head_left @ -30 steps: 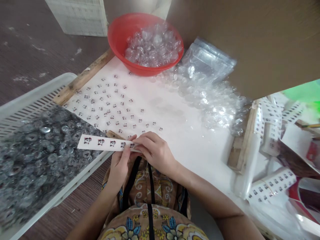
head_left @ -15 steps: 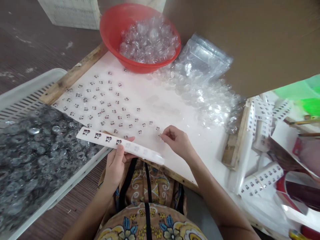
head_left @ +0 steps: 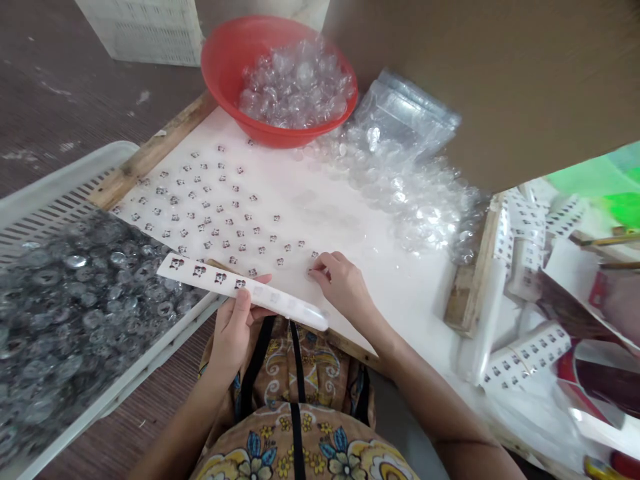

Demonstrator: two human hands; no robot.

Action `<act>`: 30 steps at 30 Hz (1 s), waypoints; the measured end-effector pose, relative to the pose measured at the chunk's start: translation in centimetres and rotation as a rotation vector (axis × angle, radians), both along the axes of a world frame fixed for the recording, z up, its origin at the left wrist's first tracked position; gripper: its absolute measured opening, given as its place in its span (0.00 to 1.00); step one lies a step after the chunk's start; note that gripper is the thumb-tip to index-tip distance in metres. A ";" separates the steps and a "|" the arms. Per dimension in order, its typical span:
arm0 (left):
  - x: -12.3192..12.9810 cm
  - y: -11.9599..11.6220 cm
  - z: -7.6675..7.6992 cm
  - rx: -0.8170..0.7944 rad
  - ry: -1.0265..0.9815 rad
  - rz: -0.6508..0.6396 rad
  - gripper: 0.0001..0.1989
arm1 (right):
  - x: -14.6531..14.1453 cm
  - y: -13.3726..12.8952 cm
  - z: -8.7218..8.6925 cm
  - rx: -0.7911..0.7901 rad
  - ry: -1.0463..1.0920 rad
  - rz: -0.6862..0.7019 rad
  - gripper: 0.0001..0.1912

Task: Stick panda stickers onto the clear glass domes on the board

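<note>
My left hand [head_left: 233,327] pinches a white strip of panda stickers [head_left: 200,272] between thumb and fingers, low over the near edge of the white board [head_left: 360,320]. Several dark panda prints show on the strip's left part; its right part carries only faint marks. My right hand [head_left: 340,283] is closed in a pinch just above the board, right of the strip. A tiny dark spot shows at its fingertips, too small to make out. Many small clear pieces with panda stickers [head_left: 215,233] lie spread over the board's left half, one just beyond my right fingertips.
A red basin [head_left: 225,73] of clear plastic pieces stands at the back. Loose clear discs [head_left: 425,213] and a clear plastic bag [head_left: 405,113] lie right of it. A white crate [head_left: 125,150] full of pieces sits left. Sticker rolls [head_left: 530,353] lie beyond the wooden edge [head_left: 463,300].
My right hand has moved slightly left and towards me, still pinched. The sticker strip stays in my left hand, nearly unmoved. The view has shifted a little.
</note>
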State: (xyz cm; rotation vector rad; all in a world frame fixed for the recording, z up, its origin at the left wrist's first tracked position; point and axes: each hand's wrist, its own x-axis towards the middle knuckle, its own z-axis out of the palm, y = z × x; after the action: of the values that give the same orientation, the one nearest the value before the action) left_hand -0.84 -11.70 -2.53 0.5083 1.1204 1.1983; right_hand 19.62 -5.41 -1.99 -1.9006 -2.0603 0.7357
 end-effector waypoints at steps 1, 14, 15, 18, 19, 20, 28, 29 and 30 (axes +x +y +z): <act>0.0 0.0 0.0 -0.003 -0.004 -0.002 0.25 | 0.0 0.0 -0.1 -0.016 0.023 -0.013 0.03; -0.2 0.1 -0.5 -0.006 0.036 -0.107 0.24 | -3.3 -1.4 3.7 -0.167 0.473 0.215 0.04; -0.2 0.1 -0.3 -0.005 0.056 -0.134 0.23 | -3.5 -1.4 3.8 -0.163 0.473 0.216 0.01; -0.3 0.3 0.2 -0.004 0.115 -0.203 0.22 | -3.5 -1.1 3.9 -0.185 0.496 0.205 0.02; -0.2 0.4 0.4 0.000 0.123 -0.212 0.22 | -3.4 -1.0 3.9 -0.200 0.518 0.199 0.02; -0.1 0.4 0.6 0.012 0.129 -0.213 0.21 | -3.4 -0.8 4.0 -0.206 0.548 0.188 0.04; 0.9 0.3 1.5 0.171 0.436 -0.265 0.13 | -5.9 -1.0 5.3 0.044 0.605 0.143 0.04; 0.9 0.2 1.5 0.175 0.454 -0.266 0.13 | -6.1 -1.2 5.4 0.057 0.592 0.145 0.05; 0.9 0.1 1.5 0.181 0.463 -0.263 0.13 | -6.2 -1.4 5.4 0.066 0.585 0.145 0.05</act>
State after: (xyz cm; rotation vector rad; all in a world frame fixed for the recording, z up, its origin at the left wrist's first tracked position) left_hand 0.06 -11.56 -1.01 1.0788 1.2891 0.9776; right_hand 13.44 -6.77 3.40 -1.2978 -1.8193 1.0863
